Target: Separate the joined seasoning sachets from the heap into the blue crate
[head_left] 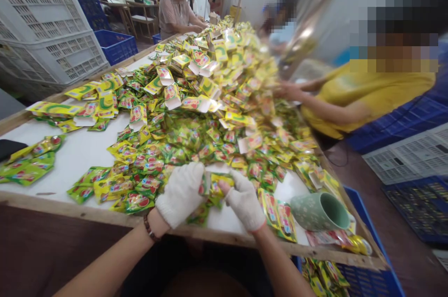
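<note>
Both my hands wear white knit gloves and meet at the near edge of the table. My left hand (180, 194) is curled round a small green and yellow sachet (214, 184). My right hand (245, 201) pinches the same sachet from the other side, with a bare fingertip showing through the glove. A huge heap of green and yellow sachets (210, 101) and flat yellow cartons covers the white table top (80, 152) in front of them.
A green mug (320, 211) lies on its side at the table's right corner. A blue crate (371, 278) with sachets sits below it. A person in yellow (367, 96) reaches into the heap from the right. Other people work at the far end. White and blue crates (52, 40) stack at left.
</note>
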A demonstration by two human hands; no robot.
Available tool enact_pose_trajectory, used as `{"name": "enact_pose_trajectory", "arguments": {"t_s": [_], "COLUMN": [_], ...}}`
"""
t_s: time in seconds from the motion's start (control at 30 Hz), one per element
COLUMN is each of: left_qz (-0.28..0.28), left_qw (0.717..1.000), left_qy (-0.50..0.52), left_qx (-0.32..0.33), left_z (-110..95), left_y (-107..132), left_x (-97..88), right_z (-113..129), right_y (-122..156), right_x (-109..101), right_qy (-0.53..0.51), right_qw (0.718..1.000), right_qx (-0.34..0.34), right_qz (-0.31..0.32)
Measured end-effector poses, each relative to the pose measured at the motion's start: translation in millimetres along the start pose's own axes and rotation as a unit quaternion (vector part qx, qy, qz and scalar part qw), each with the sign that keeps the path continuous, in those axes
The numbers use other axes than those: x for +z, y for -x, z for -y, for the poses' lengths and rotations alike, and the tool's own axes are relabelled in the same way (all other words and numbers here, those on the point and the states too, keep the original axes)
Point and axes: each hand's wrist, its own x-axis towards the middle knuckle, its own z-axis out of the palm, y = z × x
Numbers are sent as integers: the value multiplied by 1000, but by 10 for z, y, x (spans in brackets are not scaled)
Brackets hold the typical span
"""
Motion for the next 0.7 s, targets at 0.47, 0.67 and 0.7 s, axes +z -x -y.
{"name": "enact_pose_trajectory", "arguments": {"t_s": [0.47,0.67,0.7], "left_qz": [8,-11,-17], "left_qw": [999,992,991], "left_qy": [24,70,75], "left_qx": [46,106,106], "left_z": [-207,-273,-283], "left_y": [-31,-78,-75], "left_x": [-1,-33,-18], "right_z": [86,173,199], "right_y": [82,161,178], "right_x": [-61,-133,-136], "right_qy": [66,-10,-38], "right_qw": [998,993,988], "right_qx": [16,97,114], "right_qz": [11,64,100]}}
